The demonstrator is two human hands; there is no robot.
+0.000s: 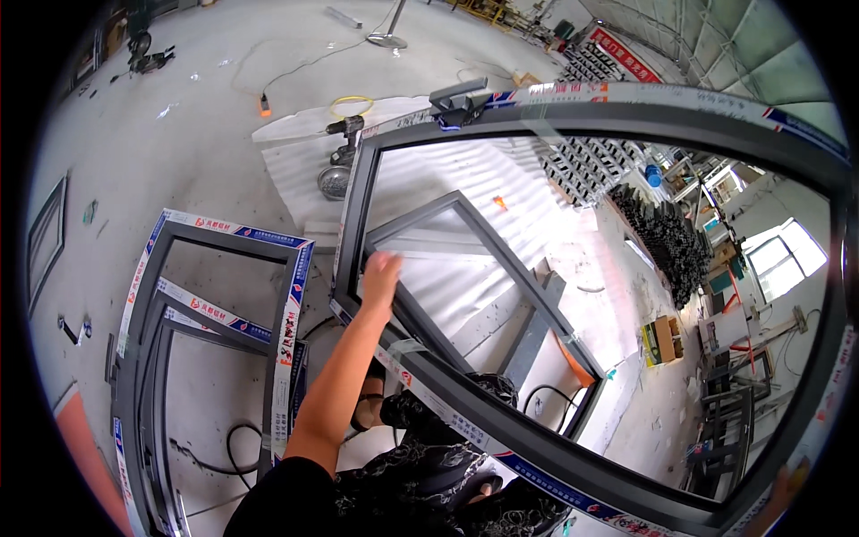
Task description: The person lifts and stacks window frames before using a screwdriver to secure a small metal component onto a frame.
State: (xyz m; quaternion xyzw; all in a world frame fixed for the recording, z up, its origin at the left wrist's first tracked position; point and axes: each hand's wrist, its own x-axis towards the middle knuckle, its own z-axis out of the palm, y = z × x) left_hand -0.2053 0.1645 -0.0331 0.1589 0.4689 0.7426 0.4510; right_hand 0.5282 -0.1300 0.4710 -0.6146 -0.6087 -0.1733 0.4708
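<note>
Left grip (383,271): fingers curled, at the inner edge of the left side of a large grey window frame (626,118); cannot tell whether they pinch it. Frame carries printed tape and extends rightward from this grip. Right grip (787,485) well apart, at the frame's lower right corner; dim and blurred, state cannot be told. Below left grip: patterned trousers (447,452). To its left, a smaller taped frame (234,238). Just beyond it, seen through the opening, another grey frame (512,261). Farther beyond: round metal dish (335,183), then cordless drill (344,132), then yellow ring (352,105). Far right: cardboard box (664,341), stacked dark profiles (660,246).
</note>
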